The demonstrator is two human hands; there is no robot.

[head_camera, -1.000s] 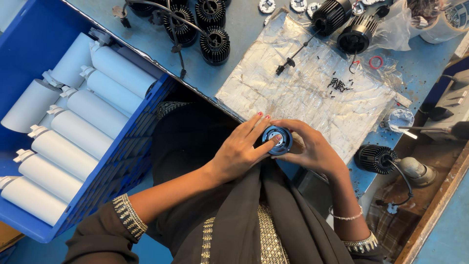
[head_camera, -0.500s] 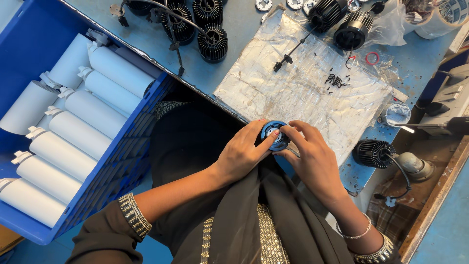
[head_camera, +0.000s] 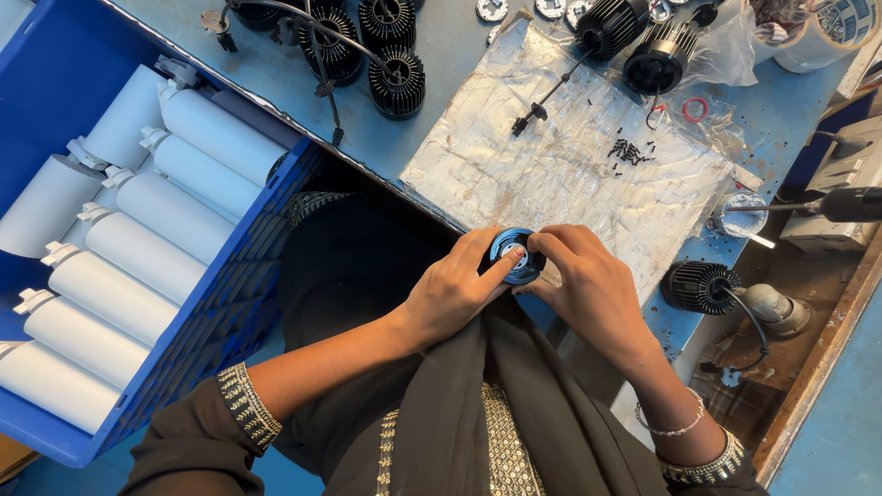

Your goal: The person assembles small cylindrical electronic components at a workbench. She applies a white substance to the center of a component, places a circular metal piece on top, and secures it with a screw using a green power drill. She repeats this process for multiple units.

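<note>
Since a moment ago the left hand (head_camera: pixel 457 296) has slid its index finger up across the face of the round black part (head_camera: pixel 514 256), and both hands sit a little lower against the lap. The right hand (head_camera: pixel 588 287) pinches the part's right rim with fingertips closed on it, while the left hand cups it from the other side, so the part is clamped between the two, just below the edge of the blue table (head_camera: pixel 459 83). A crinkled foil sheet (head_camera: pixel 570 165) lies on the table just above, with small black screws (head_camera: pixel 629 150) scattered on it. Black finned heat sinks (head_camera: pixel 397 83) stand farther back. At the left, a blue crate (head_camera: pixel 234 303) holds white cylinders (head_camera: pixel 175 216).
</note>
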